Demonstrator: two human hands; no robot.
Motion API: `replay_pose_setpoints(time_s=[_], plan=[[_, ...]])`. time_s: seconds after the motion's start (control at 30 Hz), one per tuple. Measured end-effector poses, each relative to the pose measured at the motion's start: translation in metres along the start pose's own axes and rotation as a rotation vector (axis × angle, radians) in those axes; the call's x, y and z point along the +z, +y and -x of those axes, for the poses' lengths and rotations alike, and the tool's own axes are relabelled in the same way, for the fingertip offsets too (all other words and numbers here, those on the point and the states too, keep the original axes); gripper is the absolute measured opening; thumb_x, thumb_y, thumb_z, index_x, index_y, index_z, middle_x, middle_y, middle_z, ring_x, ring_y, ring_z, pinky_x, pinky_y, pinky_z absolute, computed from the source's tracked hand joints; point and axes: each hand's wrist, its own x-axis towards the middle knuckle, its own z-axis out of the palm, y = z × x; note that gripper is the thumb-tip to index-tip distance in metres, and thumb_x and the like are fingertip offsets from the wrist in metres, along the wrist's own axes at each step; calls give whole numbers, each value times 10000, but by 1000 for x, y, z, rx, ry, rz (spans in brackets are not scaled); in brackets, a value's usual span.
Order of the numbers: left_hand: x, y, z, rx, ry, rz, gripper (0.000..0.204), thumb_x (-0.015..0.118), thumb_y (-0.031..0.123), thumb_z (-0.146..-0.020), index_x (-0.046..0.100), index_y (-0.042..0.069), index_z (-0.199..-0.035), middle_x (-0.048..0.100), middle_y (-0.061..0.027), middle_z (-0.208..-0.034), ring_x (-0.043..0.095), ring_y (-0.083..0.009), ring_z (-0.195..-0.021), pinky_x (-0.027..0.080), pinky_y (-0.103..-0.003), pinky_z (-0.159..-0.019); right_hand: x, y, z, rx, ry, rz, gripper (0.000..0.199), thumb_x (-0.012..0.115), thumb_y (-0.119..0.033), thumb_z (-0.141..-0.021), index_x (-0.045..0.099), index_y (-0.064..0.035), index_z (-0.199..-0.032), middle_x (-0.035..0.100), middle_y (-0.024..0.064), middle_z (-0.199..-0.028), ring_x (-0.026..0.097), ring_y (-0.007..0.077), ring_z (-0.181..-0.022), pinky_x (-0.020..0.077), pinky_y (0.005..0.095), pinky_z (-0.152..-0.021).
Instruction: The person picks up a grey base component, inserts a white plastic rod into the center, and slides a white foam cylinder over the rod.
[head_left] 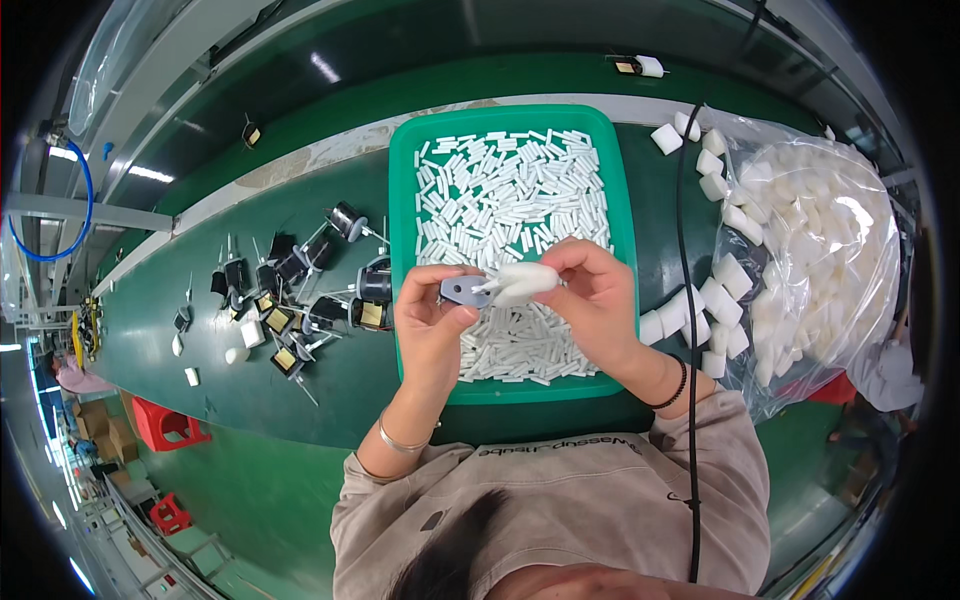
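Forearms (645,372) come up from the lower edge and angle inward, bringing both hands together above a green plastic tray (403,210). Left hand (432,312) is nearly closed, its thumb and fingers pinching a flat grey flanged part (465,291) with round holes, held level over the tray. Right hand (598,305) has its thumb and fingertips drawn together on a soft white foam piece (525,284), which sits right beside the flanged part's inner end; whether the two are joined is hard to tell. A smooth silver bangle (398,440) rings the left wrist, a dark beaded bracelet (676,388) the right. Beneath the hands, short, glossy white tubes (545,195) lie heaped at all angles in the tray. To its left, black cylindrical components (347,221) with thin metal rods are scattered across the dark green tabletop (150,310); to its right, matte, chunky foam blocks (722,303) lie loose beside a crinkled clear plastic bag (875,250) packed with more. A black cable (692,450) crosses in front, and red stools (165,425) stand on the green floor (275,500) near cardboard boxes (108,430).
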Motion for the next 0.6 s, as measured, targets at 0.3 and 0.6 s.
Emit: replay_pose_setpoints(time_s=[0.3, 0.6], plan=[[0, -2, 5, 49, 25, -204, 366, 728, -47, -585, 545, -6, -900, 604, -117, -934, 568, -182, -884, 442, -297, -802, 10, 0, 7, 9, -29, -78, 250, 628, 53, -727, 558, 19, -965, 593, 103, -952, 573, 154, -878, 465, 273, -784], [15, 13, -6, 111, -122, -605, 396, 755, -1, -580, 584, -5, -937, 616, -85, -932, 571, -147, -866, 441, -265, -776, -1, 0, 9, 1, -24, 32, 338, 672, 10, -708, 537, 10, -1018, 574, 94, -1005, 574, 148, -893, 473, 270, -768]])
